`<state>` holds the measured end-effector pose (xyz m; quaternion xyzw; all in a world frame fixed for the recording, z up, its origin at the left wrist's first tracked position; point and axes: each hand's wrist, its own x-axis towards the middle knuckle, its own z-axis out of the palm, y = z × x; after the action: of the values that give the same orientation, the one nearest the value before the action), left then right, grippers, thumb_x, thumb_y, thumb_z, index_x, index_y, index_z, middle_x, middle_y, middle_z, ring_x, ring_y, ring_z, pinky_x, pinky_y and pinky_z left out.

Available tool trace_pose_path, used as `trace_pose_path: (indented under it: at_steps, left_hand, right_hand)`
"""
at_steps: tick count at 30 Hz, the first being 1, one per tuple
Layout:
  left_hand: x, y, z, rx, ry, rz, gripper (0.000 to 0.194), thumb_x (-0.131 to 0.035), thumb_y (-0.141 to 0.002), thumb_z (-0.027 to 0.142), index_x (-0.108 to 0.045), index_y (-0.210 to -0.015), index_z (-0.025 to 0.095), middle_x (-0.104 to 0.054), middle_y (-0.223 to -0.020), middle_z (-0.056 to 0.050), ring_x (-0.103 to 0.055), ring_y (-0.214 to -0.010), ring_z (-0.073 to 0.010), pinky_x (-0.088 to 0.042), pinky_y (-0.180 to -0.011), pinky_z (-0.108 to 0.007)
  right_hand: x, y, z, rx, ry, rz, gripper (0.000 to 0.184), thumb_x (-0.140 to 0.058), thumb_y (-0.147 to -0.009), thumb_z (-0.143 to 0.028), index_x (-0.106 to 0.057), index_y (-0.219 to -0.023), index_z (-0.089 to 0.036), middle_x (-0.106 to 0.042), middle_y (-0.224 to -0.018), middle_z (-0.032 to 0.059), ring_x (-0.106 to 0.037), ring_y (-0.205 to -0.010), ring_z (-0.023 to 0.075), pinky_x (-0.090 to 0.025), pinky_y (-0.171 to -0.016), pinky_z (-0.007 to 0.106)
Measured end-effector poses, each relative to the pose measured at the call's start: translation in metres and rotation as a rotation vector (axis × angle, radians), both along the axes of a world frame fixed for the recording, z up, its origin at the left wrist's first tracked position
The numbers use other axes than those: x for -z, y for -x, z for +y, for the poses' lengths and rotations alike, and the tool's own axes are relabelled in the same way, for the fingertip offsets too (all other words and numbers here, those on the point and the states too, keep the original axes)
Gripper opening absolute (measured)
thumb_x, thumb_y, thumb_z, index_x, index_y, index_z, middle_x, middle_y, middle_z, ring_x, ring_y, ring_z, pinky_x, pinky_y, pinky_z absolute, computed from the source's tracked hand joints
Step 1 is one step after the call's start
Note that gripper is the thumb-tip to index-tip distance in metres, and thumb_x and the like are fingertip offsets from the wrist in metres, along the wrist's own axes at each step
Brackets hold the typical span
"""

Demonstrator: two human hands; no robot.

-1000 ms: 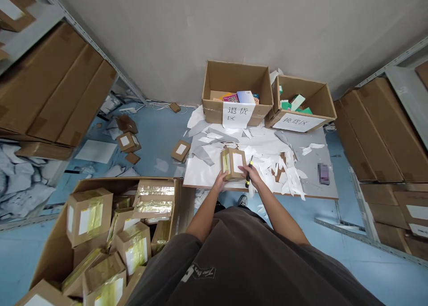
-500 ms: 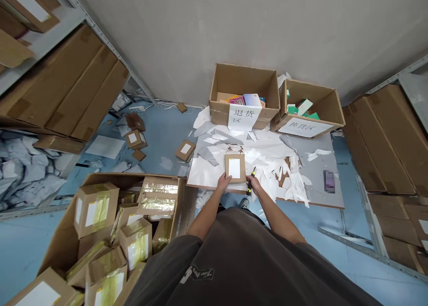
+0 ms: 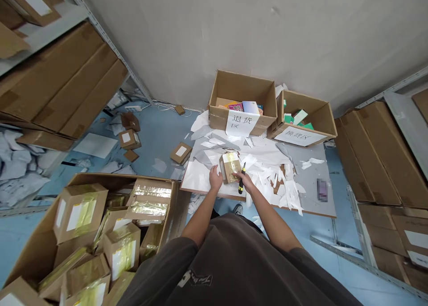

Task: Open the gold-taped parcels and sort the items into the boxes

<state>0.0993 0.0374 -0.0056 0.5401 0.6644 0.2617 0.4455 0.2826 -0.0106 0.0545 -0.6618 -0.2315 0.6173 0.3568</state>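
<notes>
Clearly, the right hand (image 3: pixel 246 181) has its fingers clamped on a cutter (image 3: pixel 240 185), just beside a taped box (image 3: pixel 229 167) near the front of the counter (image 3: pixel 312 181). The left hand (image 3: pixel 216 179) is just left of the box, fingers loosely parted. Paper scraps (image 3: pixel 291 188) lie right of the cutter.

Cutter (image 3: pixel 240 186) in right grip (image 3: pixel 247 181) beside taped box (image 3: pixel 230 169)

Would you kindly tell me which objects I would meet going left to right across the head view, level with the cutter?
Paper heap, open carton of parcels, taped box, cutter, blurred purple item, tall cartons.
</notes>
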Motion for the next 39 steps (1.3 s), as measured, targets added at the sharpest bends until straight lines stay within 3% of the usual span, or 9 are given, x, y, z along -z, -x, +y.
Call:
trace_pose_path:
  at_steps: [3,6,10,15,20,25,31,35,39]
  left_hand:
    - [-0.016,0.005,0.03,0.441,-0.218,0.158,0.088,-0.075,-0.084,0.043,-0.042,-0.162,0.021,-0.031,-0.174,-0.014,-0.02,-0.163,-0.0338,-0.026,-0.131,-0.048]
    - [-0.022,0.004,0.053,0.697,-0.142,0.237,0.112,-0.091,-0.067,0.049,-0.04,-0.163,0.021,-0.021,-0.176,-0.017,-0.011,-0.164,-0.0407,-0.024,-0.129,-0.054]
    - [-0.015,0.007,0.06,0.708,-0.03,0.32,0.118,-0.096,-0.06,0.048,-0.041,-0.162,0.026,-0.017,-0.177,-0.016,-0.008,-0.162,-0.0483,-0.027,-0.126,-0.062]
    - [-0.011,0.01,0.056,0.706,-0.015,0.339,0.121,-0.097,-0.059,0.05,-0.039,-0.163,0.029,-0.01,-0.179,-0.01,-0.013,-0.159,-0.0525,-0.03,-0.123,-0.064]
    - [-0.016,0.002,0.055,0.708,0.008,0.366,0.118,-0.096,-0.062,0.044,-0.039,-0.163,0.028,-0.007,-0.18,-0.01,-0.021,-0.155,-0.0533,-0.032,-0.121,-0.066]
    - [-0.027,0.002,0.055,0.774,0.031,0.495,0.118,-0.092,-0.067,0.048,-0.03,-0.167,0.031,-0.001,-0.18,-0.008,-0.029,-0.15,-0.0516,-0.04,-0.115,-0.063]
    - [-0.044,-0.004,0.054,0.809,0.069,0.689,0.116,-0.087,-0.073,0.054,-0.022,-0.168,0.039,-0.002,-0.181,0.0,-0.035,-0.146,-0.0425,-0.045,-0.112,-0.057]
    - [-0.049,-0.008,0.054,0.814,0.077,0.733,0.112,-0.085,-0.075,0.053,-0.023,-0.168,0.041,-0.005,-0.181,0.0,-0.036,-0.145,-0.0418,-0.046,-0.11,-0.056]
    - [-0.047,-0.012,0.057,0.824,0.071,0.758,0.112,-0.087,-0.073,0.053,-0.028,-0.167,0.039,-0.006,-0.181,-0.003,-0.036,-0.145,-0.0434,-0.045,-0.109,-0.055]
  right_hand:
    - [0.003,-0.01,0.003,-0.051,0.067,-0.068,0.041,-0.074,-0.083,-0.056,-0.066,-0.102,-0.021,-0.075,-0.071,0.0053,-0.071,-0.062,0.0231,-0.055,-0.056,0.03]
    - [0.004,-0.025,0.012,-0.08,0.167,-0.252,0.04,-0.077,-0.081,-0.057,-0.063,-0.092,-0.021,-0.07,-0.059,0.0035,-0.058,-0.044,0.0184,-0.046,-0.044,0.028]
    - [0.005,-0.033,0.032,-0.028,0.11,-0.25,0.033,-0.08,-0.078,-0.046,-0.06,-0.089,-0.022,-0.066,-0.057,0.0001,-0.058,-0.047,0.0168,-0.048,-0.047,0.027]
    - [0.007,-0.017,0.067,-0.122,-0.095,-0.304,0.042,-0.081,-0.078,-0.038,-0.058,-0.112,-0.025,-0.067,-0.068,-0.0046,-0.068,-0.062,0.0197,-0.055,-0.062,0.029]
    - [0.011,0.01,0.102,-0.342,-0.102,-0.721,0.044,-0.082,-0.078,-0.02,-0.062,-0.117,-0.025,-0.077,-0.105,0.0118,-0.071,-0.111,0.0326,-0.052,-0.093,0.039]
    - [0.014,0.04,0.101,-0.352,-0.07,-0.799,0.072,-0.087,-0.073,-0.016,-0.058,-0.139,-0.018,-0.071,-0.125,0.0255,-0.06,-0.134,0.0395,-0.044,-0.108,0.048]
    - [-0.01,0.058,0.09,-0.799,0.161,-1.172,0.105,-0.088,-0.076,-0.027,-0.034,-0.164,-0.008,-0.066,-0.137,0.0289,-0.063,-0.133,0.0369,-0.049,-0.106,0.039]
    - [-0.029,0.053,0.092,-0.943,0.226,-1.181,0.097,-0.091,-0.075,-0.026,-0.043,-0.158,-0.009,-0.068,-0.137,0.0266,-0.065,-0.132,0.034,-0.051,-0.102,0.035]
    - [-0.041,0.045,0.079,-1.033,0.295,-1.102,0.068,-0.088,-0.081,-0.037,-0.064,-0.138,-0.01,-0.072,-0.129,0.0248,-0.069,-0.125,0.0345,-0.056,-0.098,0.037]
